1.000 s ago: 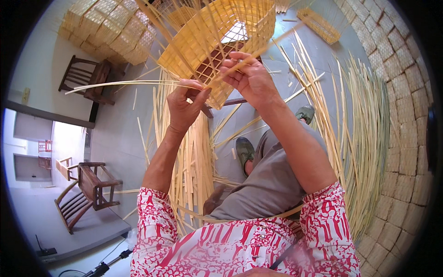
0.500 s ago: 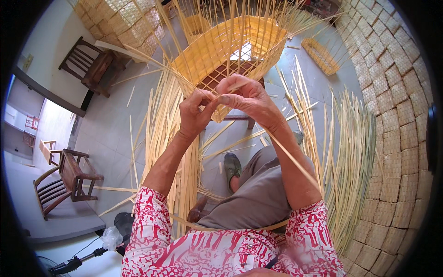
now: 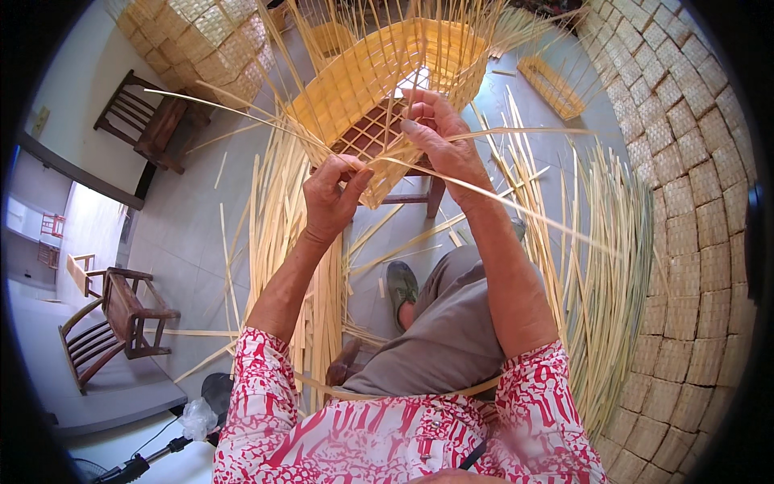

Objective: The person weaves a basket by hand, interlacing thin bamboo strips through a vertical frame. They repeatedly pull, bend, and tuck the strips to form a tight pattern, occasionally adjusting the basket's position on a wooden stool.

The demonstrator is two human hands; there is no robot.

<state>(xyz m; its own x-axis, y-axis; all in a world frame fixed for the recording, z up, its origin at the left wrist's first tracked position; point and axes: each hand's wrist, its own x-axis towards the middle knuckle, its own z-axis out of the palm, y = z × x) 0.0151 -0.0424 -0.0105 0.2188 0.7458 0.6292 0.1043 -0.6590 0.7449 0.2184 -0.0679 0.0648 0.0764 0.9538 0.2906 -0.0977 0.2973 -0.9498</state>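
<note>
A partly woven yellow bamboo basket [image 3: 347, 77] rests on a brown wooden seat, its open lattice bottom toward me and long loose strips standing up around its far side. At its near corner my left hand [image 3: 330, 198] is closed, thumb and fingers pinching a bamboo strip [image 3: 516, 202] that runs off to the right over my right forearm. My right hand [image 3: 446, 149] is a little farther away, beside the basket's right wall. Its fingers are curled around a strip there, partly hidden by the hand. Another strip [image 3: 532, 131] sticks out to the right behind it.
Loose bamboo strips [image 3: 302, 298] lie on the floor to my left, with a larger pile [image 3: 609, 282] to my right. Wooden chairs [image 3: 129, 310] stand at the left. A smaller yellow basket [image 3: 552, 86] lies at the far right, before stacked woven pieces [image 3: 697, 242].
My right hand has moved away from my left hand, up and right along the basket wall. The strip ends have swung out; one now extends right over my forearm.
</note>
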